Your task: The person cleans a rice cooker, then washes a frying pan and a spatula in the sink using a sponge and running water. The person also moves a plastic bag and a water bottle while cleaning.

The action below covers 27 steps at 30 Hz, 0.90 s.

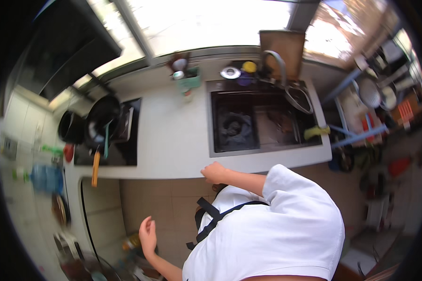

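Note:
My right hand (215,172) is at the front edge of the white countertop (172,140), in front of the sink. Its fingers are curled and the palm is hidden, so I cannot tell whether it touches the edge. Low on the left, my left hand (148,233) hangs over the tiled floor (183,202), loosely bent and holding nothing visible. Before me the dark double sink (234,131) has a curved faucet (280,65) behind it. A black wok (103,112) stands on the cooktop (128,158) to the left, with a wooden handle (96,168) reaching past the counter's edge.
A cutting board (283,52) leans by the window. Behind the counter stands a green caddy (190,81). A yellow-green cloth (316,132) hangs at the sink's right end, near a blue rack (360,135) with pans. A blue water jug (47,178) is at far left.

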Each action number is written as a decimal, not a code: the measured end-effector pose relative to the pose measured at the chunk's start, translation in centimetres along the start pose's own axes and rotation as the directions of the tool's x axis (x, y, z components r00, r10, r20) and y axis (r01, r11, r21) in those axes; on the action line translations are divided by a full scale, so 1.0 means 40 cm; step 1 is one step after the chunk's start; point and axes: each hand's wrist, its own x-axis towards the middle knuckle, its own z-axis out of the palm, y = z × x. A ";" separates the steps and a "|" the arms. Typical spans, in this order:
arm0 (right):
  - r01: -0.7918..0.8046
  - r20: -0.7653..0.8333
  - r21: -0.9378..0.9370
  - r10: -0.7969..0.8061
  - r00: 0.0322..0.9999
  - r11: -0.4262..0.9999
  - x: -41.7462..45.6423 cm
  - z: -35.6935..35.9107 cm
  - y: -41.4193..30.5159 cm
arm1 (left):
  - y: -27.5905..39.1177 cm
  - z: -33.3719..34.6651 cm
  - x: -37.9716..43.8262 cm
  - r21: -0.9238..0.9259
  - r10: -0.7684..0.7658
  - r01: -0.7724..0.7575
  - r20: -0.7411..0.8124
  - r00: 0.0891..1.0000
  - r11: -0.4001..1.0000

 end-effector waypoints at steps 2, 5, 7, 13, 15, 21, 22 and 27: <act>-0.104 -0.002 0.011 0.104 0.995 0.995 0.012 0.015 0.027 | -0.078 -0.084 0.127 -0.064 -0.052 0.051 -0.024 0.998 0.997; -0.277 -0.028 0.095 0.280 0.960 0.956 -0.015 0.026 0.038 | -0.265 -0.253 0.348 0.195 0.160 -0.130 -0.150 0.976 0.972; -0.424 -0.039 0.154 0.434 0.900 0.893 -0.039 0.063 0.044 | -0.223 -0.308 0.494 0.797 0.418 -0.024 -0.291 0.861 0.603; -0.699 0.024 0.343 0.738 0.674 0.627 -0.087 0.127 -0.063 | -0.343 -0.580 0.935 0.937 0.406 0.031 -0.180 0.896 0.349; -0.734 0.020 0.406 0.798 0.602 0.544 -0.085 0.120 -0.131 | -0.306 -0.589 0.988 0.913 0.323 -0.033 -0.110 0.940 0.407; -0.702 0.003 0.465 0.792 0.610 0.539 -0.004 0.137 -0.280 | -0.238 -0.559 1.024 0.424 0.011 -0.039 0.070 0.997 0.905; -0.697 0.001 0.471 0.790 0.613 0.540 0.004 0.134 -0.303 | -0.235 -0.551 1.021 0.240 -0.079 0.046 0.131 0.988 0.970; -0.717 0.020 0.489 0.815 0.579 0.498 0.028 0.174 -0.356 | -0.224 -0.547 1.028 -0.281 -0.299 0.459 0.464 0.834 0.843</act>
